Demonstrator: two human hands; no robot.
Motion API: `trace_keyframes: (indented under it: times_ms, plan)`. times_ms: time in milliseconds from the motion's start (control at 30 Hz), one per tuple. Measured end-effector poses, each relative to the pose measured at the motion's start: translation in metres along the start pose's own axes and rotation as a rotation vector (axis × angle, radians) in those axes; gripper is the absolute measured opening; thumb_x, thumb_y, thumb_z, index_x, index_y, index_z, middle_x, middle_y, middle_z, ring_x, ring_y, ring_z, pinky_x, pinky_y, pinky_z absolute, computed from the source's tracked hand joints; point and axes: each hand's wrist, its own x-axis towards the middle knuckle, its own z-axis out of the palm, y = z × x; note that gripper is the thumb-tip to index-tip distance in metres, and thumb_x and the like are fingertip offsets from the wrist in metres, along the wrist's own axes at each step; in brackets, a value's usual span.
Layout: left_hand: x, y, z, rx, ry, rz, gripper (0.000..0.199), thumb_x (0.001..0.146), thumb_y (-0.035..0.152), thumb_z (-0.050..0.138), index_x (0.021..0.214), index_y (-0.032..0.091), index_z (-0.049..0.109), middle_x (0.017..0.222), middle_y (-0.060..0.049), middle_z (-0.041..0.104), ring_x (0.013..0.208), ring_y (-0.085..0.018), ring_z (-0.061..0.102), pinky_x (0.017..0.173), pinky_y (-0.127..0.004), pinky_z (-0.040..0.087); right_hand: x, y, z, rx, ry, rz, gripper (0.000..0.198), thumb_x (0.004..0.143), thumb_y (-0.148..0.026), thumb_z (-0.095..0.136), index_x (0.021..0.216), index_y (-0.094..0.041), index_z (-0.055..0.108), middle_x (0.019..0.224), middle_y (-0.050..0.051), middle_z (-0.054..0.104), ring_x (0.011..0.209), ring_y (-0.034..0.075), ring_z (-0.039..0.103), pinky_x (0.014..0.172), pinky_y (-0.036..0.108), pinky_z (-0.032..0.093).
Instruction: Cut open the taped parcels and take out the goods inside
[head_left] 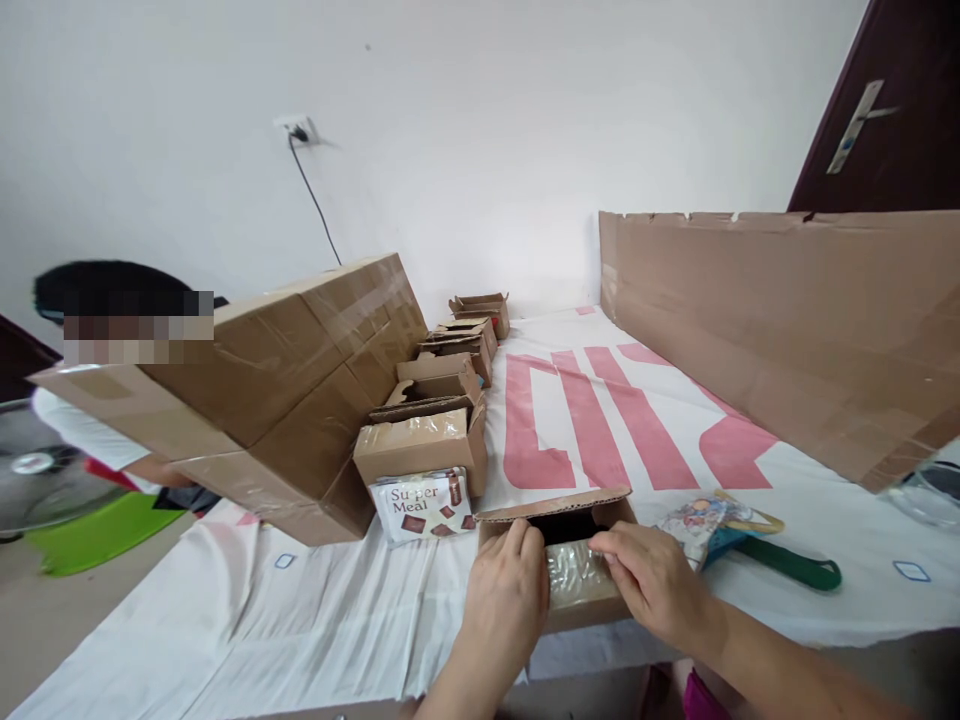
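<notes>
A small brown cardboard box [581,598] lies at the near edge of the table, one flap raised and its inside dark. Clear tape runs across its top between my hands. My left hand [506,600] presses on the box's left side, fingers curled over the edge by the opening. On the right side rests my right hand [651,585], its fingertips on the taped strip. A "Super Meal" packet [424,505] stands just left of the box, against another taped small box [420,450].
Large taped cartons [292,380] are stacked at the left. A row of small open boxes [457,350] runs to the wall. A cardboard sheet [787,320] stands at the right. A green-handled tool [780,562] lies right of my hand. A person sits behind the cartons.
</notes>
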Motion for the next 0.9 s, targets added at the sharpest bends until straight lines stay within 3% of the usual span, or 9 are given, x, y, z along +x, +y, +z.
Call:
trace_keyframes:
  times_ms: [300,600,800,900]
  plan:
    - [-0.006,0.0,0.003,-0.138,0.014,-0.014,0.016,0.085,0.007,0.042,0.078,0.021,0.049,0.077,-0.003,0.056,0.066,-0.018,0.055,0.061,-0.031,0.043,0.001,-0.002,-0.001,0.004,-0.042,0.03,0.025,0.088,-0.007,0.038,0.099,-0.02,0.057,0.078,0.003,0.059,0.068,0.015,0.057,0.062,0.027,0.043]
    - [-0.003,-0.004,-0.015,-0.512,-0.109,0.015,0.015,0.084,0.007,0.043,0.08,0.02,0.05,0.104,-0.009,0.06,0.098,-0.021,0.059,0.082,-0.035,0.048,-0.001,-0.005,-0.002,-0.006,-0.068,0.02,0.026,0.089,-0.007,0.036,0.1,-0.019,0.057,0.079,0.003,0.059,0.069,0.015,0.057,0.061,0.027,0.042]
    - [0.003,-0.008,-0.021,-0.681,-0.31,-0.122,0.015,0.085,0.012,0.044,0.079,0.021,0.054,0.103,-0.006,0.062,0.095,-0.019,0.059,0.084,-0.033,0.047,0.011,-0.015,-0.013,-0.103,-0.323,0.096,0.017,0.091,-0.015,0.047,0.101,-0.021,0.058,0.085,0.003,0.059,0.073,0.017,0.059,0.062,0.028,0.042]
    - [0.005,-0.011,-0.021,-0.769,-0.332,-0.208,0.015,0.086,0.016,0.043,0.078,0.021,0.054,0.098,-0.005,0.061,0.092,-0.019,0.058,0.083,-0.032,0.045,0.023,-0.024,-0.015,-0.104,-0.399,0.107,0.02,0.09,-0.012,0.049,0.104,-0.022,0.058,0.092,0.002,0.059,0.079,0.016,0.06,0.068,0.028,0.044]
